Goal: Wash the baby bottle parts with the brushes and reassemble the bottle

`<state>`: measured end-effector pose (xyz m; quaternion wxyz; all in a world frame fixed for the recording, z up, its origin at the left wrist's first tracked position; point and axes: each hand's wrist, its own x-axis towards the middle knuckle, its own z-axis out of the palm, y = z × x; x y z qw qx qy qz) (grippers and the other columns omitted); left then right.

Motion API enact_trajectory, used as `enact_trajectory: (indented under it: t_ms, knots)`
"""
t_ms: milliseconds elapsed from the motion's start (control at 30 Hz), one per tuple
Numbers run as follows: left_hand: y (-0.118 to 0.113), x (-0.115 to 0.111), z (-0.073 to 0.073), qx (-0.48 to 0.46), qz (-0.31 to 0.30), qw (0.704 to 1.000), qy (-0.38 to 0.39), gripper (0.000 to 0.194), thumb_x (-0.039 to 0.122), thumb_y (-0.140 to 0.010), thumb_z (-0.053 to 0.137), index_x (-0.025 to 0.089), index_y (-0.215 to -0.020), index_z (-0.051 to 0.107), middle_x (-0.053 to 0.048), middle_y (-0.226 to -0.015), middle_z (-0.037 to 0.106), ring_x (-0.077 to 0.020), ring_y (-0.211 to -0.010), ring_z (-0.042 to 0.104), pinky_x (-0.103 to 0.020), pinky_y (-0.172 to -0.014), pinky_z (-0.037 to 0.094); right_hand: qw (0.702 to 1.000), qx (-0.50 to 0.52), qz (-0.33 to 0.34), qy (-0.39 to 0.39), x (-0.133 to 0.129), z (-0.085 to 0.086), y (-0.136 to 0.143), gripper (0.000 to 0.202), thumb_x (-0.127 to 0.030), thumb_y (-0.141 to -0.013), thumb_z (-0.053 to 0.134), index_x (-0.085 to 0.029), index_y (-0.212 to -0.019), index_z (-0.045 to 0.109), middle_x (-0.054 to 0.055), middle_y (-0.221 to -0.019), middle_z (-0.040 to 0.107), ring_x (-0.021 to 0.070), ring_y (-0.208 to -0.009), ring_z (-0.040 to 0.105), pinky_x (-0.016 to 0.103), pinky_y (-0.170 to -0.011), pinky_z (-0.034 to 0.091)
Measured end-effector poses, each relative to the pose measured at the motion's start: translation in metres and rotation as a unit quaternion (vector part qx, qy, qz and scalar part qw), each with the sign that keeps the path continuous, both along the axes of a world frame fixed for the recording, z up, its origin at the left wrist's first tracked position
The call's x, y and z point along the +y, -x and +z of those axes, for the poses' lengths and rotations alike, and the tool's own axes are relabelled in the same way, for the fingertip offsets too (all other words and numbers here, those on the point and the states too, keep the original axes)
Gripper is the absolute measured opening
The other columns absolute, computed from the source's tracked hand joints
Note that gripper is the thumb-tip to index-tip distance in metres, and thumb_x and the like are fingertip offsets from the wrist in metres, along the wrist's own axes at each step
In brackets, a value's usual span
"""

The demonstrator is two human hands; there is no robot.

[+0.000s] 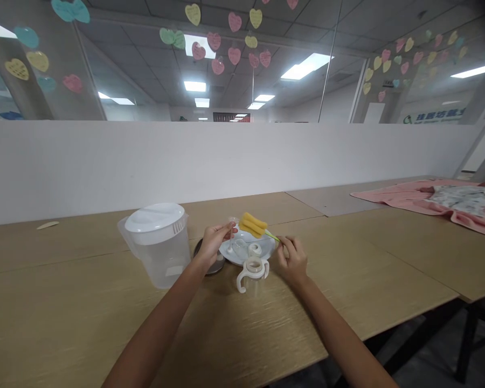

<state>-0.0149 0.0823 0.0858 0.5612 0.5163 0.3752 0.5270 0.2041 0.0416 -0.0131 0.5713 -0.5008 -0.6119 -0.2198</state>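
Brush (253,225) in right hand (294,258), clear piece (233,221) in left hand (215,241)

Right fingers pinch the brush's thin handle (272,236); left fingers close on the clear piece, type can't tell. Brush is over the dish (271,250), toward the desk's (347,264) far edge from my bottle (254,280). Brush looks light: soft sponge head, stiffer handle, so I'd grip the handle. Clear piece probably light, smooth, slippery if wet; I'd hold it by the sides, gently.
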Motion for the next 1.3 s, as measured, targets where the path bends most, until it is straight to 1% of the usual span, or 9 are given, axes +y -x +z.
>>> enact_trajectory:
  t_ms: [133,300,467,567,667,833,967,1133,1300]
  knots:
    - [-0.001,-0.003,0.002,0.011,-0.004,1.000,-0.001,0.036,0.043,-0.059,0.079,0.009,-0.071,0.072,-0.008,-0.071,0.069,-0.0115,-0.063,0.056,-0.025,-0.066,0.045,1.000,-0.013,0.002,0.018,0.004,-0.001,0.001,0.030,-0.021,-0.087,0.042,-0.019,-0.107,0.064,0.008,-0.090,0.059,0.0167,-0.082,0.058,0.029,-0.076,0.049]
    - [0.000,-0.001,0.000,-0.001,-0.019,1.000,-0.007,0.038,0.042,-0.067,0.075,0.011,-0.089,0.073,-0.009,-0.087,0.070,-0.0103,-0.066,0.056,-0.024,-0.068,0.046,0.999,0.035,-0.012,0.036,0.006,0.002,-0.001,0.032,-0.023,-0.089,0.039,-0.018,-0.110,0.063,0.008,-0.090,0.059,0.0181,-0.084,0.058,0.031,-0.077,0.050]
    - [-0.001,0.003,-0.001,-0.109,-0.070,0.991,0.032,0.025,0.034,-0.078,0.068,0.015,-0.094,0.070,-0.010,-0.112,0.065,-0.0143,-0.088,0.061,-0.026,-0.080,0.049,0.999,0.005,0.044,0.016,0.006,-0.003,-0.001,0.033,-0.021,-0.087,0.042,-0.022,-0.112,0.063,0.007,-0.091,0.060,0.0165,-0.082,0.059,0.030,-0.077,0.051]
    - [-0.003,0.006,0.004,-0.187,-0.074,0.977,0.075,0.013,0.026,-0.084,0.061,0.017,-0.090,0.069,-0.008,-0.109,0.066,-0.0142,-0.097,0.061,-0.025,-0.087,0.048,0.995,-0.065,0.067,0.041,0.009,-0.007,-0.002,0.038,-0.017,-0.087,0.039,-0.024,-0.118,0.061,0.007,-0.094,0.059,0.0161,-0.087,0.058,0.029,-0.079,0.051]
    - [-0.003,0.008,0.008,-0.213,-0.069,0.970,0.098,0.013,0.024,-0.086,0.058,0.017,-0.087,0.068,-0.006,-0.102,0.067,-0.0136,-0.098,0.061,-0.024,-0.089,0.047,0.991,-0.106,0.062,0.044,0.014,-0.008,-0.006,0.043,-0.013,-0.087,0.036,-0.024,-0.119,0.061,0.008,-0.098,0.058,0.0175,-0.093,0.056,0.032,-0.083,0.050]
    - [0.001,0.010,0.009,-0.197,-0.072,0.974,0.085,0.016,0.028,-0.087,0.057,0.017,-0.087,0.068,-0.007,-0.105,0.066,-0.0150,-0.106,0.060,-0.025,-0.090,0.045,0.991,-0.131,0.029,0.023,0.015,-0.004,-0.014,0.043,-0.010,-0.085,0.036,-0.024,-0.116,0.063,0.009,-0.099,0.060,0.0198,-0.092,0.055,0.037,-0.082,0.047]
    - [0.000,0.007,0.006,-0.170,-0.073,0.982,0.037,0.017,0.030,-0.081,0.063,0.015,-0.086,0.069,-0.009,-0.102,0.067,-0.0158,-0.101,0.061,-0.026,-0.091,0.044,0.996,-0.082,0.020,0.009,0.011,-0.003,-0.013,0.039,-0.013,-0.088,0.037,-0.022,-0.118,0.059,0.009,-0.102,0.061,0.0198,-0.095,0.055,0.037,-0.085,0.046]
    - [-0.004,-0.001,0.002,-0.121,-0.113,0.986,0.025,0.025,0.036,-0.080,0.064,0.018,-0.096,0.068,-0.008,-0.108,0.066,-0.0176,-0.100,0.060,-0.026,-0.078,0.049,0.994,-0.094,0.044,0.021,0.010,-0.006,-0.011,0.040,-0.014,-0.089,0.035,-0.020,-0.124,0.055,0.008,-0.100,0.063,0.0174,-0.092,0.057,0.031,-0.083,0.047]
    - [0.003,0.003,0.006,-0.072,-0.049,0.996,-0.007,0.032,0.041,-0.081,0.061,0.016,-0.101,0.066,-0.010,-0.111,0.065,-0.0163,-0.097,0.062,-0.023,-0.077,0.050,0.983,-0.180,0.033,0.029,0.015,-0.007,-0.014,0.043,-0.007,-0.085,0.036,-0.020,-0.118,0.061,0.008,-0.095,0.063,0.0184,-0.088,0.056,0.032,-0.078,0.046]
